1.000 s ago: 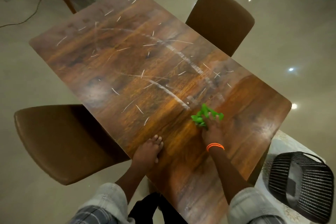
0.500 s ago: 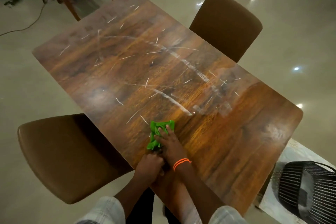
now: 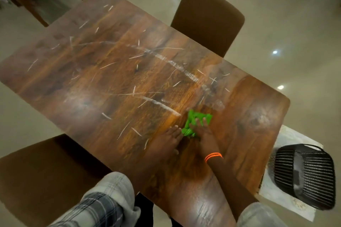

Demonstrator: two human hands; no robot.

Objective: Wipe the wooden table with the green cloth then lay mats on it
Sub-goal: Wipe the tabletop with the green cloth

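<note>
While the first step of the task is judged to be in hand, the crumpled bright green cloth [image 3: 196, 123] is seen pressed onto the scratched dark wooden bench [image 3: 103, 72] at about five o'clock from the bench's middle, toward its near end. The right hand [image 3: 202, 131], banded at the wrist by a thin orange bracelet [image 3: 213, 157], is laid over the cloth with its fingers spread and fairly straight, so its grip is apart and pressing, not clamped. The left hand [image 3: 169, 137] is rested flat on the wood just beside the cloth at nine o'clock, its grip likewise apart and holding nothing. Pale streaks and flecks are left across the bench from ten to one o'clock, so the wiping is judged far from finished. A long reach toward twelve o'clock is called for next, with the cloth kept pressed under the palm. No mats are visible. A black slatted basket [image 3: 304, 175] is seen on the floor at four o'clock.
</note>
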